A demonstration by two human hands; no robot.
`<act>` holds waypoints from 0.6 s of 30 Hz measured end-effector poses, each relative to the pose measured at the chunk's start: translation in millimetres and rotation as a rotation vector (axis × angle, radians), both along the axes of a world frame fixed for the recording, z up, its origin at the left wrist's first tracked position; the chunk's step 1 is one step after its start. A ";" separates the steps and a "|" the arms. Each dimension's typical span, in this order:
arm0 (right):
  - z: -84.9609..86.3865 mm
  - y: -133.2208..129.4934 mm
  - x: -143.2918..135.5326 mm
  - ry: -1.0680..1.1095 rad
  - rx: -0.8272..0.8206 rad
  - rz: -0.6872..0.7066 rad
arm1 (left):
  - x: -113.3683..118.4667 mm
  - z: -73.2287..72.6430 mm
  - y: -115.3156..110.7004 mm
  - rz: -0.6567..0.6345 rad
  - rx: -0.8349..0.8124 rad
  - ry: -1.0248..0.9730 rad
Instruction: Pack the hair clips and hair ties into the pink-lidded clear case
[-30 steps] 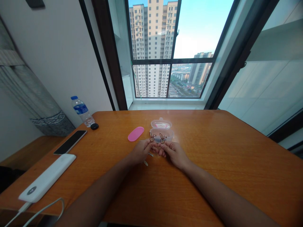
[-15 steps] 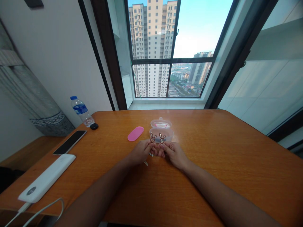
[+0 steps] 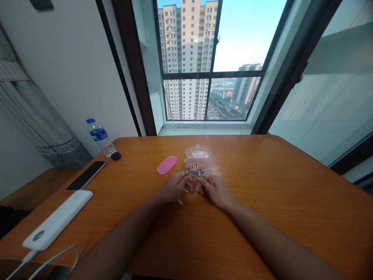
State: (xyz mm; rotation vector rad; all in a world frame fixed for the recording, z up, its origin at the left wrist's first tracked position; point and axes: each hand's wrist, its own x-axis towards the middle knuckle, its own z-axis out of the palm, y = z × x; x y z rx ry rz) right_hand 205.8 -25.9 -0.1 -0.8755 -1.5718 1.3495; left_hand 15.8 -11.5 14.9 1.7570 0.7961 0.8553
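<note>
Side by side at the middle of the table, both hands pinch small wire pieces shaped like rabbit heads. My left hand (image 3: 177, 186) is closed on one rabbit-shaped wire piece (image 3: 187, 170), and a thin metallic item (image 3: 180, 201) sticks out below it. Between thumb and fingers, my right hand (image 3: 214, 189) grips the other rabbit-shaped wire piece (image 3: 199, 171). Just behind them stands a clear plastic case (image 3: 208, 165) with its lid raised; the wire pieces partly cover it. A pink oval piece (image 3: 167, 165) lies flat to the left of the case.
On the left of the wooden table (image 3: 262, 171) are a water bottle (image 3: 100, 137), a small black round object (image 3: 115, 156), a phone (image 3: 86, 175) and a white power bank (image 3: 58, 219) with a cable (image 3: 58, 254). A window (image 3: 210, 76) is beyond the far edge.
The left wire piece has shifted very slightly left, and the curled fingers of my two hands are a little farther apart.
</note>
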 end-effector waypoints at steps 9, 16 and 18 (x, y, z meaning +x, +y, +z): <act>-0.7 0.7 0.8 -0.015 -0.008 -0.006 | -0.2 0.5 -0.7 0.031 -0.049 -0.012; -5.1 3.0 3.3 -0.043 -0.021 -0.058 | -1.0 -0.6 0.3 0.057 -0.036 0.001; -4.6 3.2 3.7 -0.046 -0.018 -0.057 | -1.2 -1.2 0.4 0.053 -0.033 0.001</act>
